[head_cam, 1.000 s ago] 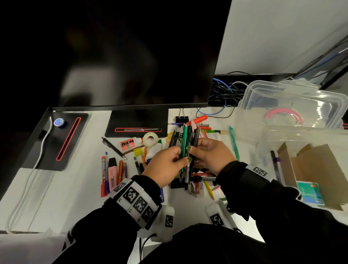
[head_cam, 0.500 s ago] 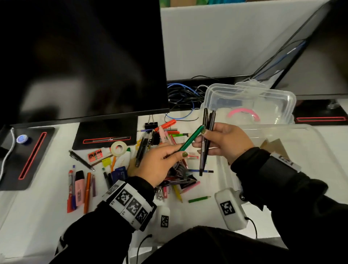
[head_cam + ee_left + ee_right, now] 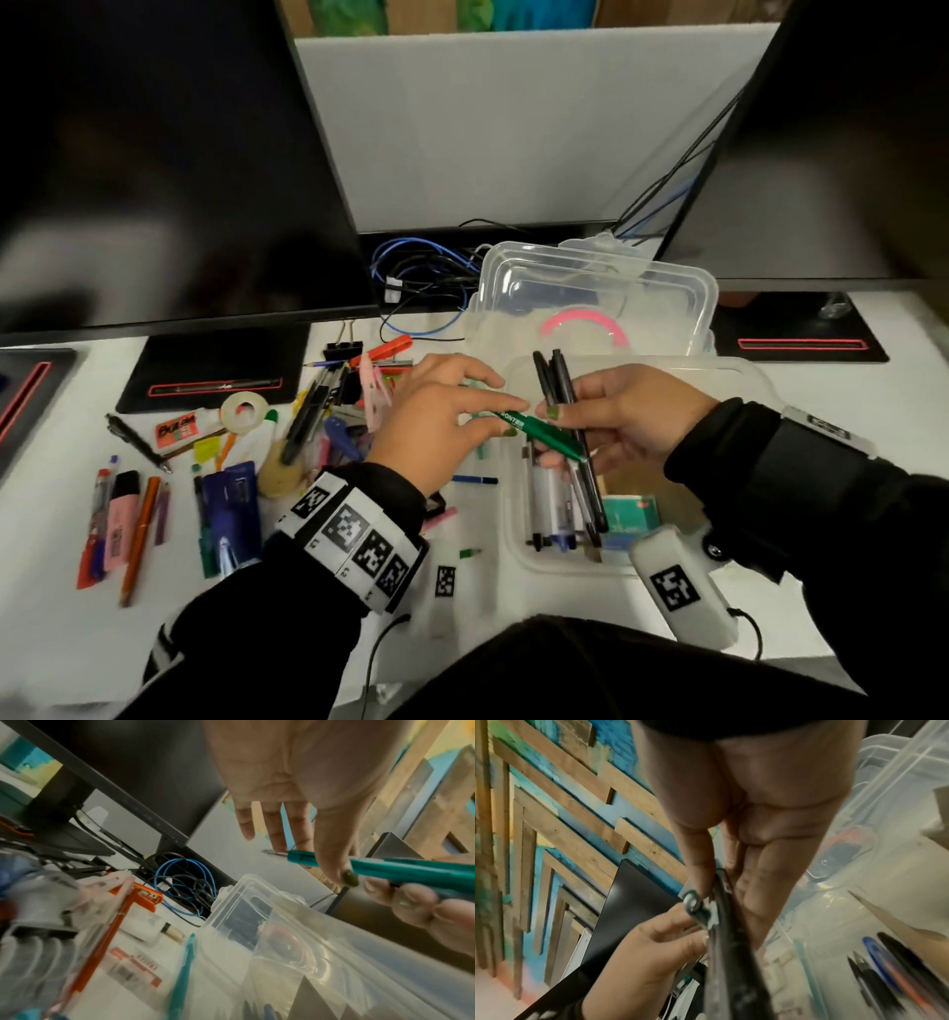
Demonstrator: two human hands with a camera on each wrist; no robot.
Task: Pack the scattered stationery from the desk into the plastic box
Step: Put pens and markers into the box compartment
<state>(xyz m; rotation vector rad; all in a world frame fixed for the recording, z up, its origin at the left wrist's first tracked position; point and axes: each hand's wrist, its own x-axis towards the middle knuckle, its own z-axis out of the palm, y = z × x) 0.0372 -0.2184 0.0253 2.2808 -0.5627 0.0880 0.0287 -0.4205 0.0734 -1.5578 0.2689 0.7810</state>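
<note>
Head view, green pen (image 3: 543,431) now over plastic box (image 3: 518,534)

- The green pen (image 3: 539,430) shows only its middle in the head view; its tip lies under the left hand (image 3: 436,421) fingers (image 3: 493,383).
- In the right wrist view the black pens (image 3: 734,963) under the right hand (image 3: 752,805) fingers (image 3: 765,898) blur and run off the bottom edge.
- Stationery left of the left fingers is smeared in the left wrist view; the labels on the pack (image 3: 133,969) cannot be read.
- The plastic box (image 3: 518,552) hides its near right corner behind the right wrist camera (image 3: 683,591).
</note>
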